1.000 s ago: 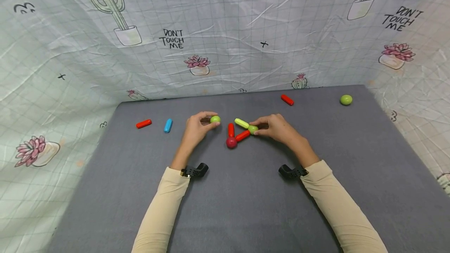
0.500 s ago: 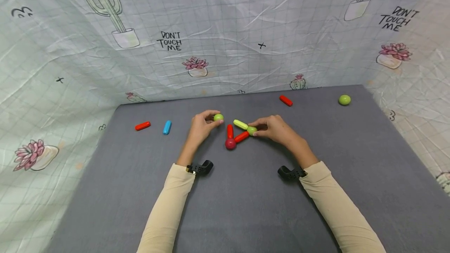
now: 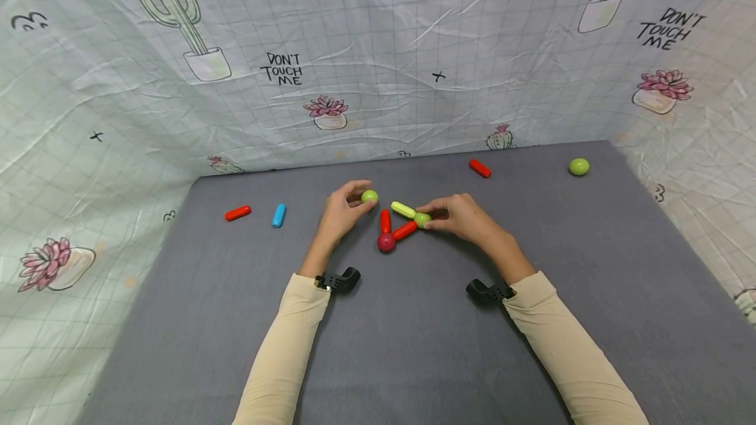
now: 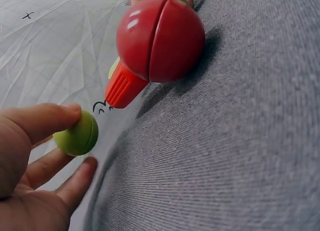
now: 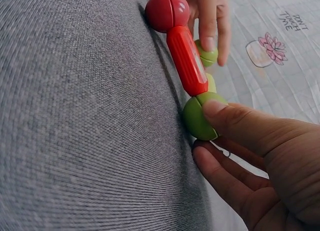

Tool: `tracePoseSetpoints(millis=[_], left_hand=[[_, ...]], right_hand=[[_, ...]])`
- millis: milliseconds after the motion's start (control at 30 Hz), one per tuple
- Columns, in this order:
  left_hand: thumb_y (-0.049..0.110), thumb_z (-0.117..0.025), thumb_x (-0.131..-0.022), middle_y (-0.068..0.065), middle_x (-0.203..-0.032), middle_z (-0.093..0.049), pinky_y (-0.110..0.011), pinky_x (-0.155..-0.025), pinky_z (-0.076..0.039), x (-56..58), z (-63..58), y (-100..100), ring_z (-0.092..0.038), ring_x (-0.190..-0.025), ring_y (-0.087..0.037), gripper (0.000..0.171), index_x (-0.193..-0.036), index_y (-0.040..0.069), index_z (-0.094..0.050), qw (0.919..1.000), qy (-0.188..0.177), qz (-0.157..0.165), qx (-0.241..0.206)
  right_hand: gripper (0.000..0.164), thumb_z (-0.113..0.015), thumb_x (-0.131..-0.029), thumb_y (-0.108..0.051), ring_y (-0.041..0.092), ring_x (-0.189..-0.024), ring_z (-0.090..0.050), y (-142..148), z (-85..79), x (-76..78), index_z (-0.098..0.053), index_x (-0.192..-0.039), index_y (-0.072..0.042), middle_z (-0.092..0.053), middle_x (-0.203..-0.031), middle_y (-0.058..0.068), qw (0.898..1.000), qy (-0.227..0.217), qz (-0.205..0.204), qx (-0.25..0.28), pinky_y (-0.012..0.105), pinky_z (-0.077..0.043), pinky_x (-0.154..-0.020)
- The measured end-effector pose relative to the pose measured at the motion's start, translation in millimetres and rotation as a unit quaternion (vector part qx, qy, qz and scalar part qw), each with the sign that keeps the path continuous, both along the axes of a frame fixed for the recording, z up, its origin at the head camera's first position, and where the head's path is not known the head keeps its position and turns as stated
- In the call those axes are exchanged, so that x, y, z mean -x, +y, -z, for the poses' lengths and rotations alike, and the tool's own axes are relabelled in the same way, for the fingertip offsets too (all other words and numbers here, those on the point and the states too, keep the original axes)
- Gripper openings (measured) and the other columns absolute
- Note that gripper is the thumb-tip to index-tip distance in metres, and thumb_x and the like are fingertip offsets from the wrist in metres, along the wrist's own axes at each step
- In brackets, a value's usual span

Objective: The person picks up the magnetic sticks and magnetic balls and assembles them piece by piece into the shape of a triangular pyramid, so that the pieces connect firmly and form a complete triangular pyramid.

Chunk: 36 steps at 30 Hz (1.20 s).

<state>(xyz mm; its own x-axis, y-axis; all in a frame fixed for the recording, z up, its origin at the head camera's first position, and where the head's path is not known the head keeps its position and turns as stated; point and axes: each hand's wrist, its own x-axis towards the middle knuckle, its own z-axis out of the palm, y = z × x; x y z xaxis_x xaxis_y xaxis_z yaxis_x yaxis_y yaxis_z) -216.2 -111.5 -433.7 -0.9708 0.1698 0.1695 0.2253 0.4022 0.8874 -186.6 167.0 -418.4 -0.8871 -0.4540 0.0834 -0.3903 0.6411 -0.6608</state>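
Observation:
My left hand (image 3: 344, 208) pinches a green ball (image 4: 77, 135) between thumb and fingers, just above the far ends of two rods. On the right, my right hand (image 3: 457, 215) grips a second green ball (image 5: 200, 117) at a corner of a joined shape. A red rod (image 5: 187, 60) runs from that ball to a dark red ball (image 3: 386, 242). Another red rod (image 3: 386, 221) points away from the dark red ball toward the back. From the right hand's green ball a yellow-green rod (image 3: 403, 209) extends to the back left.
Loose pieces lie on the grey table (image 3: 378, 346): a red rod (image 3: 237, 213) and a blue rod (image 3: 279, 216) at left, a red rod (image 3: 480, 168) at the back, a green ball (image 3: 579, 166) at back right. A printed cloth (image 3: 378, 44) hangs behind.
The left hand has moved right and slightly back with its green ball, closer to the rod ends. My right hand keeps its hold on the other green ball, nearly still.

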Motion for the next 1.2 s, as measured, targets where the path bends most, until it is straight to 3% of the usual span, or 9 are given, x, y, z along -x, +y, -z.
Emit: tracePoseSetpoints(millis=[200,600,733,967,1200], left_hand=[[0.006,-0.079,-0.089,-0.015,-0.121,-0.07,-0.04,-0.087,-0.059,0.5,-0.2,4,-0.072,-0.104,-0.031,0.033,-0.121,0.005,-0.072,0.9999,0.0,0.006,-0.01],[0.008,-0.066,-0.1,-0.017,-0.133,-0.065,-0.033,-0.089,-0.057,2.2,3.1,6,-0.069,-0.113,-0.028,0.038,-0.138,0.001,-0.062,0.9984,-0.035,0.036,-0.027],[0.009,-0.067,-0.099,-0.018,-0.126,-0.068,-0.035,-0.089,-0.057,2.3,4.2,9,-0.069,-0.111,-0.028,0.035,-0.133,0.0,-0.065,0.9983,-0.042,0.035,-0.019],[0.018,-0.072,-0.097,-0.015,-0.117,-0.073,-0.039,-0.094,-0.054,2.6,3.2,13,-0.069,-0.108,-0.027,0.031,-0.124,0.002,-0.071,0.9983,-0.018,0.034,0.043],[0.019,-0.071,-0.098,-0.014,-0.117,-0.074,-0.039,-0.093,-0.054,2.2,5.2,14,-0.07,-0.108,-0.026,0.03,-0.123,0.003,-0.072,0.9983,-0.024,0.035,0.04]], right_hand=[[0.035,-0.08,-0.089,-0.013,0.022,-0.104,-0.071,0,1.1,0.7,-0.075,-0.123,-0.011,-0.074,-0.119,0.01,1.0,0.002,-0.004,0.003,0.039,-0.058,-0.084],[0.035,-0.081,-0.088,-0.012,0.022,-0.104,-0.072,2,3.3,0.6,-0.075,-0.123,-0.01,-0.075,-0.118,0.009,1.0,0.009,-0.009,0.012,0.038,-0.059,-0.084],[0.035,-0.081,-0.088,-0.012,0.022,-0.104,-0.072,2,4.5,0.7,-0.075,-0.123,-0.01,-0.075,-0.117,0.01,1.0,0.012,-0.012,0.012,0.037,-0.059,-0.083],[0.036,-0.081,-0.088,-0.012,0.022,-0.101,-0.072,3,3.0,0.6,-0.075,-0.122,-0.009,-0.075,-0.116,0.011,1.0,0.012,-0.011,0.015,0.038,-0.059,-0.082],[0.036,-0.081,-0.088,-0.013,0.022,-0.101,-0.072,3,1.8,0.3,-0.075,-0.123,-0.008,-0.075,-0.116,0.011,1.0,0.009,-0.013,0.01,0.038,-0.059,-0.082]])
